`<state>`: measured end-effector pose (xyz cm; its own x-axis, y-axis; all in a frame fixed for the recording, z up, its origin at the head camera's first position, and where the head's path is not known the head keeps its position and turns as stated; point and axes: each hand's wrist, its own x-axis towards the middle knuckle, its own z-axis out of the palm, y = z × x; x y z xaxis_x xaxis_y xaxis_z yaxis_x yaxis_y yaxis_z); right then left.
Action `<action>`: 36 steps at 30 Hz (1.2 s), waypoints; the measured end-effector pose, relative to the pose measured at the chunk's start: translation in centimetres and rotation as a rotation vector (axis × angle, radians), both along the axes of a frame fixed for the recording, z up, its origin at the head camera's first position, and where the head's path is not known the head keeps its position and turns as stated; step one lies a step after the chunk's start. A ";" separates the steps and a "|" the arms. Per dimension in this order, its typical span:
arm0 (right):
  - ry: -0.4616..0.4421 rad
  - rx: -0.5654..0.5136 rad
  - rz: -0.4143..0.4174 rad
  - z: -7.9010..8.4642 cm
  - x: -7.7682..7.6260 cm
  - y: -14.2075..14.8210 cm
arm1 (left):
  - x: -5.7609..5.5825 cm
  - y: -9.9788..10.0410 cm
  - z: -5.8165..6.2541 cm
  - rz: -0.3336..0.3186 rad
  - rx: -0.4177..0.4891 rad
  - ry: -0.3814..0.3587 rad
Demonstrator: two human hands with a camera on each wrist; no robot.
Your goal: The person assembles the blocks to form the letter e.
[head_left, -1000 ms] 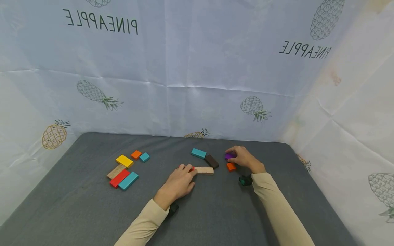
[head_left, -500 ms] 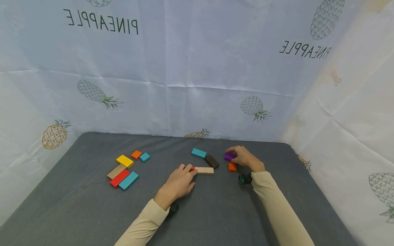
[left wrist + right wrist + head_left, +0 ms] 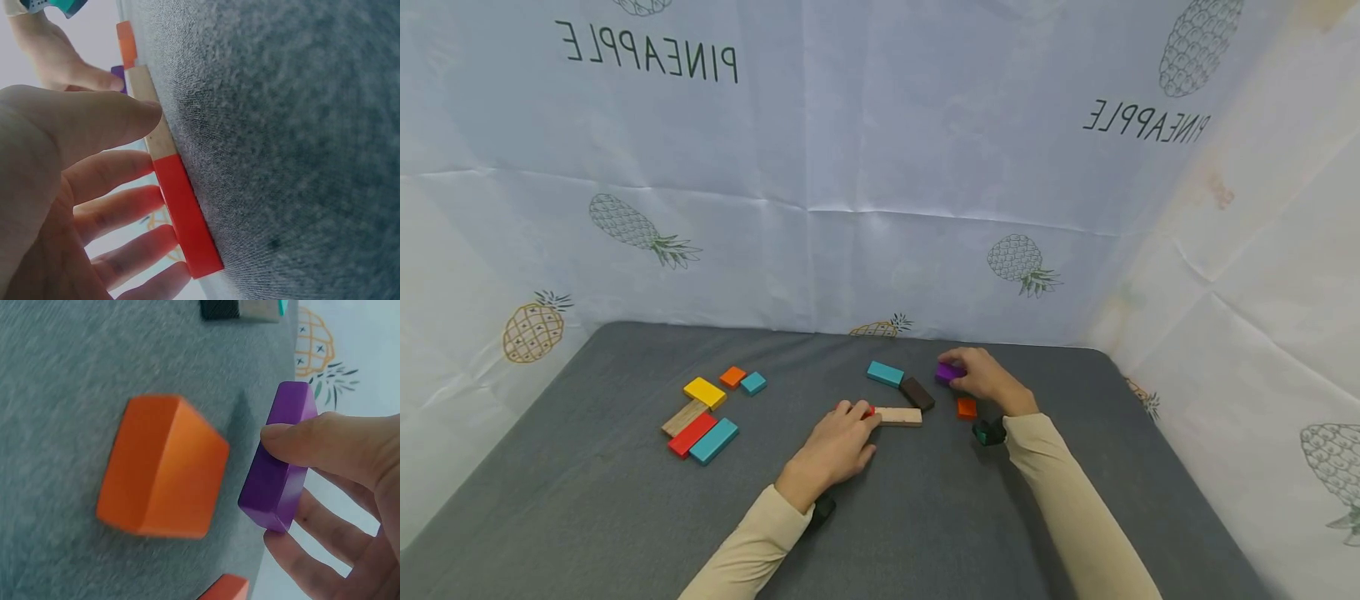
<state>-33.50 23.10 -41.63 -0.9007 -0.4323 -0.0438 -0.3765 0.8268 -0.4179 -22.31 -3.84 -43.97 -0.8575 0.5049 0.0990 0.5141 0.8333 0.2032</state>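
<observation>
In the head view my left hand point(image 3: 837, 446) reaches over a red block point(image 3: 187, 215) that lies end to end with a pale wooden block point(image 3: 898, 417). Its outstretched fingertips touch the red block's upper edge in the left wrist view, while the thumb overlaps the wooden one. My right hand point(image 3: 991, 381) pinches a purple block point(image 3: 281, 462) between thumb and fingers, tilted, with a shadow on the cloth beside it. Nearer the body sits an orange block point(image 3: 967, 408). A dark brown block point(image 3: 917, 393) runs from the wooden block's far end toward a teal block point(image 3: 885, 373).
On the left of the grey cloth point(image 3: 625, 517) lie a yellow block point(image 3: 704, 392), a wooden block point(image 3: 685, 418), a red block point(image 3: 692, 435) and a teal block point(image 3: 714, 442). Small orange point(image 3: 732, 377) and teal point(image 3: 753, 383) pieces lie beyond. A patterned curtain point(image 3: 850, 167) hangs behind.
My right hand has shifted left and slightly away from the body with the purple block. The orange block turned slightly and moved a little right earlier on. My left hand stays put.
</observation>
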 end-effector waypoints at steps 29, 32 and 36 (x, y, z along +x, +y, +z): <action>0.049 -0.014 0.106 1.0 -0.8 -5.0 | -0.2 0.1 -0.3 0.012 -0.029 -0.008; 0.042 -0.010 0.115 1.1 -0.9 -5.5 | -0.2 0.1 -0.3 0.011 -0.037 -0.008; 0.037 0.004 0.121 1.1 -1.0 -6.2 | -0.2 0.0 -0.1 0.009 -0.052 -0.016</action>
<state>-34.50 16.92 -40.55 -0.8431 -0.5375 -0.0134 -0.4885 0.7761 -0.3988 -22.48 -3.84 -44.06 -0.8635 0.5009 0.0591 0.5032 0.8478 0.1675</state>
